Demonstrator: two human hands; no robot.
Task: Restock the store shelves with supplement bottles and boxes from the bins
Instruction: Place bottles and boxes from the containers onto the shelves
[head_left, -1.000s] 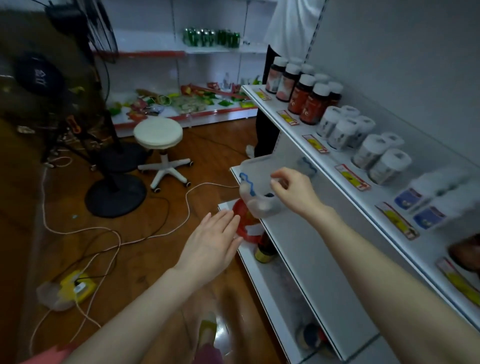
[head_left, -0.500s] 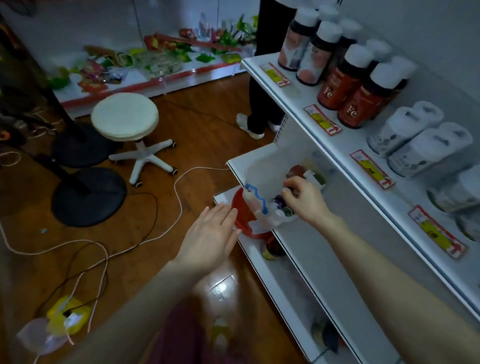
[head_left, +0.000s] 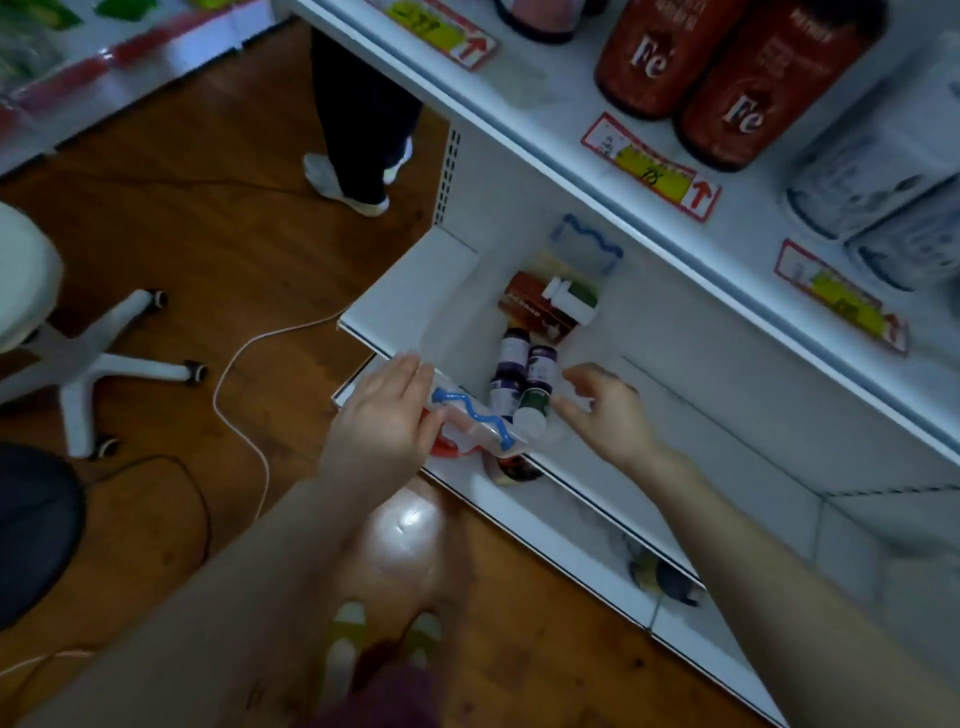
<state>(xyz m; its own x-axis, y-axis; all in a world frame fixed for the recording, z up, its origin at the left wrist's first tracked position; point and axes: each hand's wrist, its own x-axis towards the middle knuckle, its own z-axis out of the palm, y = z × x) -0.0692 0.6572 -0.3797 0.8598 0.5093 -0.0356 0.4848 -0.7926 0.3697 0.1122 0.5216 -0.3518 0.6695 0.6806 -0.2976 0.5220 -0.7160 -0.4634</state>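
Left hand (head_left: 387, 418): fingers curled over the near-left rim of the clear plastic bin (head_left: 457, 332), beside its blue wavy handle (head_left: 470, 410); a grip on the rim appears likely, though the fingertips are partly hidden. Right hand (head_left: 605, 410): half open, fingers spread and bent, at the near-right corner of the bin and holding nothing; whether it touches the bin wall cannot be told.

The bin sits on the middle shelf (head_left: 701, 431), its near end overhanging the shelf edge. Contents: two dark purple-labelled bottles (head_left: 524, 364) lying side by side, a green bottle with a white cap (head_left: 532, 413) nearest the hands, a brown box (head_left: 535, 306) farther in, and a white-capped bottle (head_left: 571, 299) lying on top of that box.

Upper shelf (head_left: 561, 88), far right: two red bottles marked "Fe" (head_left: 748, 88), white bottles (head_left: 872, 176) to their right, and price tags (head_left: 652, 166) along the front lip.

Left: wooden floor (head_left: 234, 234), a white cable (head_left: 244, 395), a white stool base (head_left: 88, 364). Another person's legs (head_left: 358, 104) stand at the far end of the shelving.
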